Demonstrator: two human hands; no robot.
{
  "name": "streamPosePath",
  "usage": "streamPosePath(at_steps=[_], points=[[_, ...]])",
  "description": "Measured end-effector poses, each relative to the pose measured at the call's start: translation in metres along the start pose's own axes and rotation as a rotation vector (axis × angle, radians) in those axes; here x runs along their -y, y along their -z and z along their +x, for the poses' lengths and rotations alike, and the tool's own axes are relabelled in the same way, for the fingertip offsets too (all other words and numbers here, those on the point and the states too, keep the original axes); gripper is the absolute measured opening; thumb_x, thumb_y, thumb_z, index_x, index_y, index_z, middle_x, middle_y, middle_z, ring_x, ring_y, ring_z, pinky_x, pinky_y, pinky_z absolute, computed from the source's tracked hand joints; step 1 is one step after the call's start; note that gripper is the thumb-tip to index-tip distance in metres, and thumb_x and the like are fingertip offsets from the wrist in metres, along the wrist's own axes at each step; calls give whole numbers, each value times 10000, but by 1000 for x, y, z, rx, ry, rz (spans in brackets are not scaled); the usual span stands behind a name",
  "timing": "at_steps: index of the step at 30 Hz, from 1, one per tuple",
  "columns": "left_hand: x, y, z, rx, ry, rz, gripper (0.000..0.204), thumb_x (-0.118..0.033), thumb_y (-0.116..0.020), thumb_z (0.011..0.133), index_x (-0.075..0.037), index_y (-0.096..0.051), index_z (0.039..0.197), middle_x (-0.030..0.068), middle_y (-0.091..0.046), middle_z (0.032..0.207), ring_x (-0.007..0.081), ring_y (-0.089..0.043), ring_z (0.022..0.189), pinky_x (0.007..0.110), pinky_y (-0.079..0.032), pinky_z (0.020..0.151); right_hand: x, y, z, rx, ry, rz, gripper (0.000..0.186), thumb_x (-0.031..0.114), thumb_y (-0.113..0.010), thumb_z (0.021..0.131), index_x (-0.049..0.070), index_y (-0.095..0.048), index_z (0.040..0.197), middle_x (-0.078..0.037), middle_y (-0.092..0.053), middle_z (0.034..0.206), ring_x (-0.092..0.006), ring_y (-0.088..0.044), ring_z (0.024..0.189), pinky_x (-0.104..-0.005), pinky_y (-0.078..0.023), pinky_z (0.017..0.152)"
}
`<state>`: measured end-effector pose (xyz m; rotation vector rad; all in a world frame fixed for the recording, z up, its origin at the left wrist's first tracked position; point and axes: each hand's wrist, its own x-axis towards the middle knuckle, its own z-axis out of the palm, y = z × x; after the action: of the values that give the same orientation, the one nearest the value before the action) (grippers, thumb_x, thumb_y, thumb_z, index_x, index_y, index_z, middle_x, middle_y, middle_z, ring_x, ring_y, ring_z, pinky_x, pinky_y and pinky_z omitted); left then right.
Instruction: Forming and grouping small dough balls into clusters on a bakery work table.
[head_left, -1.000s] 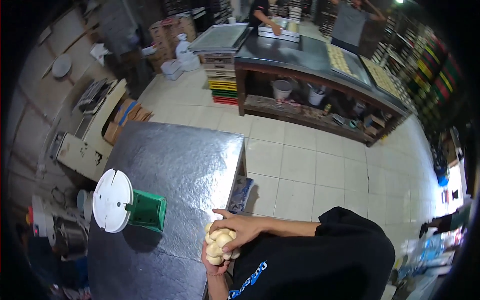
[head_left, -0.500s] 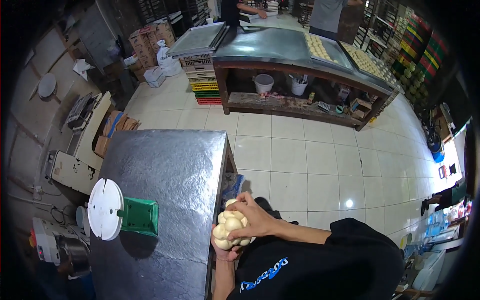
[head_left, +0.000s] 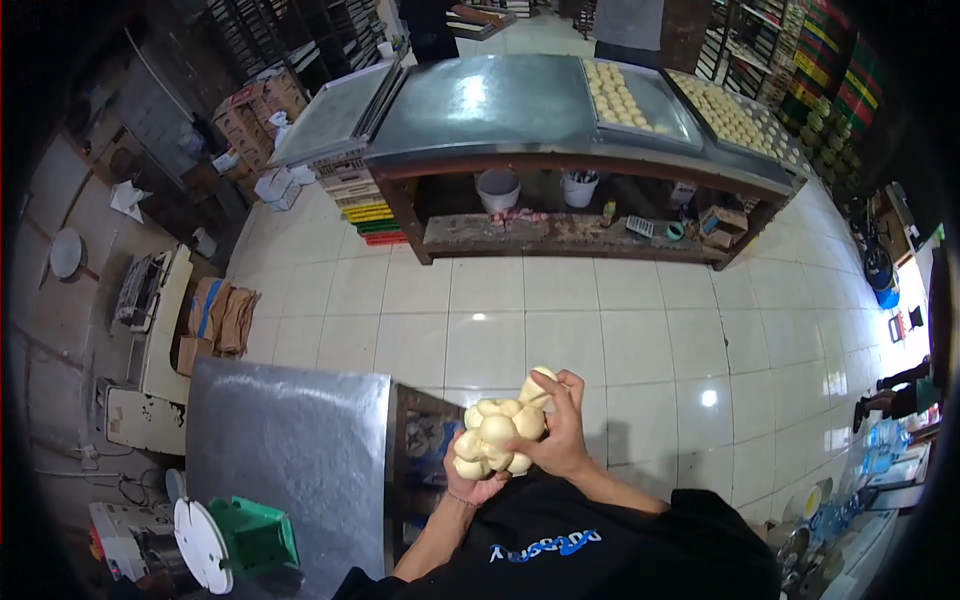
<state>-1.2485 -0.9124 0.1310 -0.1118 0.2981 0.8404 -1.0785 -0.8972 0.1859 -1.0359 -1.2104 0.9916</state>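
A pile of pale, round dough balls (head_left: 497, 431) is held in front of my body, beyond the near table's right edge. My left hand (head_left: 476, 484) cups the pile from below and the left side, fingers partly hidden under it. On the right side my right hand (head_left: 566, 432) is closed against the pile, its thumb pressing one ball. A separate longish dough piece (head_left: 538, 388) sits at its raised fingertips, above the rest.
The steel-topped near table (head_left: 300, 430) carries a green scale (head_left: 258, 537) with a white round pan (head_left: 203, 545). Across the tiled floor, a long worktable (head_left: 480, 110) holds trays of dough balls (head_left: 615, 97). Stacked crates (head_left: 378, 222) stand at its left. Two people are behind it.
My body has moved forward and right, away from the near table, and the far worktable appears closer. The dough pile came along; my right fingers now lift one dough piece off its top.
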Motion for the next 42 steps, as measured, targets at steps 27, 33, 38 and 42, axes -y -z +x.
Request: streamPosePath(at_steps=[27,33,38,42], points=[[-526,-244,685,-69,-818,1957,829,-470,-618,858,1,-252,1434,215,-316,1455,352,-328,1345,409,-328,1075,-165,161,835,-271,251,-160,271,75,-541,896,70,-478,1159,-83,-571,973,-155,-581,827,-310,-491,711],[-526,-245,775,-160,-378,1570,762,-482,-554,914,-14,-275,1447,228,-381,1426,292,-401,1304,370,-335,1060,-261,132,893,140,-226,-656,311,38,-638,844,53,-569,1147,-127,-631,906,-248,-631,784,-328,-511,696],[-509,-269,799,-209,-311,1456,354,-292,-471,991,15,-571,1136,76,-649,898,118,-612,790,275,-508,632,-242,77,888,127,-197,-25,220,36,-610,870,6,-561,1083,-90,-609,996,-206,-617,820,-297,-497,720],[-510,-306,822,-459,-414,1545,276,-236,-474,978,16,-571,919,114,-622,675,184,-613,597,324,-471,538,-225,62,942,-88,-35,-422,122,118,-543,931,-3,-540,938,-157,-620,783,-192,-607,635,-300,-483,585]])
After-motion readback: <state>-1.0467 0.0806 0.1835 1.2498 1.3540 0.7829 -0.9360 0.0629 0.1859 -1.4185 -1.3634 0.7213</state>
